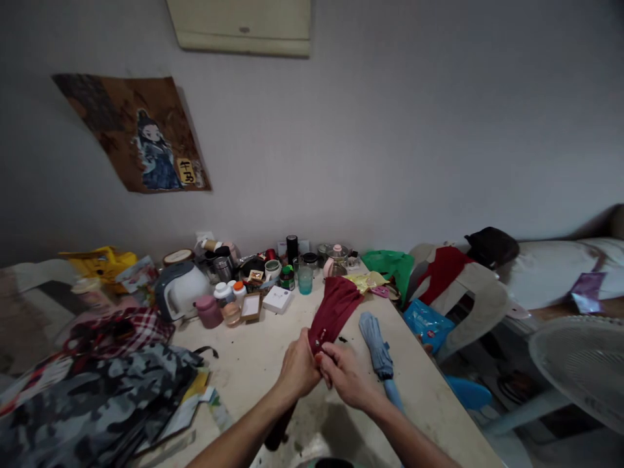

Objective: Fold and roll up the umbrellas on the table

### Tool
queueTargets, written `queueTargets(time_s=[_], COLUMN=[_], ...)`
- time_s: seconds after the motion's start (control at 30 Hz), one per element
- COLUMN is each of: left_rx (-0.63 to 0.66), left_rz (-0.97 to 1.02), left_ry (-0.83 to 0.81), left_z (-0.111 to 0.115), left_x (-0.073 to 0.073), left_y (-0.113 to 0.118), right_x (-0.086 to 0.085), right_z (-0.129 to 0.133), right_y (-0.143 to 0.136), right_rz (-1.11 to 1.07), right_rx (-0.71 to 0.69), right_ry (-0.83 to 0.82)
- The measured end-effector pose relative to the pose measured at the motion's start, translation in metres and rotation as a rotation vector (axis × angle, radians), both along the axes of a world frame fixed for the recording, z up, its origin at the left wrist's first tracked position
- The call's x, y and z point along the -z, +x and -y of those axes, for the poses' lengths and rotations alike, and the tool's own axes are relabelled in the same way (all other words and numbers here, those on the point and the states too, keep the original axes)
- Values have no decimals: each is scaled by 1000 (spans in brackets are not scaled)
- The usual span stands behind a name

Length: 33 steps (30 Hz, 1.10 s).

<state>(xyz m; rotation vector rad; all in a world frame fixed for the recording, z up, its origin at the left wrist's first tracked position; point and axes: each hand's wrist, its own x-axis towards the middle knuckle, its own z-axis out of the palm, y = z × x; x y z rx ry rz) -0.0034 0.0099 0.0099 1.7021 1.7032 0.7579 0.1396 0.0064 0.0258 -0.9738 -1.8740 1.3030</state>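
A dark red umbrella (338, 305) is gathered into a loose bundle over the table, its wider end pointing away from me. My left hand (301, 365) is wrapped around its narrow near part, and a dark handle sticks out below my wrist. Close against it, my right hand (344, 370) has its fingers closed on the umbrella's fabric near small white marks. What exactly those fingertips pinch is hidden. To the right lies a folded light blue umbrella (376, 344), partly covered by my right forearm.
The cream table (244, 364) bears an electric kettle (182, 289), a white box (277, 299), a glass of teal liquid (305, 279) and several jars along the back. Camouflage fabric (107, 396) heaps up at left. A fan (580, 364) and a chair (480, 292) stand at right.
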Motion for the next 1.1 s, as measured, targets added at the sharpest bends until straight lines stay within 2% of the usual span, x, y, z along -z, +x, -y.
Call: queueTargets(time_s=[0.1, 0.2, 0.3, 0.4, 0.47, 0.53, 0.63, 0.7, 0.8, 0.93, 1.03, 1.1], left_rx=[309, 549, 630, 645, 613, 582, 557, 568, 646, 758, 712, 647], left_rz=[378, 824, 1203, 1399, 1411, 1324, 1164, 1164, 1238, 1127, 1081, 1071], left_ry=[-118, -356, -512, -555, -526, -489, -411, -354, -335, -368, -343, -319], left_z=[15, 28, 38, 44, 46, 46, 48, 52, 59, 63, 62, 59], left_x=[-1, 0, 6, 13, 14, 11, 1, -7, -13, -15, -15, -14], left_y=[-5, -13, -18, -16, -14, -13, -16, -19, -25, -29, -30, -31], right_x=[4, 2, -10, -23, -26, -22, -15, -14, -23, -36, -40, -39], right_z=[8, 19, 28, 31, 30, 28, 27, 29, 37, 46, 47, 48], right_y=[8, 14, 16, 15, 14, 12, 12, 12, 15, 17, 13, 10], right_rz=[-142, -192, -235, -253, -265, -272, -280, -316, -365, -390, -362, -313], right_rx=[-170, -299, -357, -435, -457, -451, -438, -448, -476, -487, -501, -495], right_ry=[-192, -142, -11, 97, 101, 56, 1, 11, 85, 136, 101, 134])
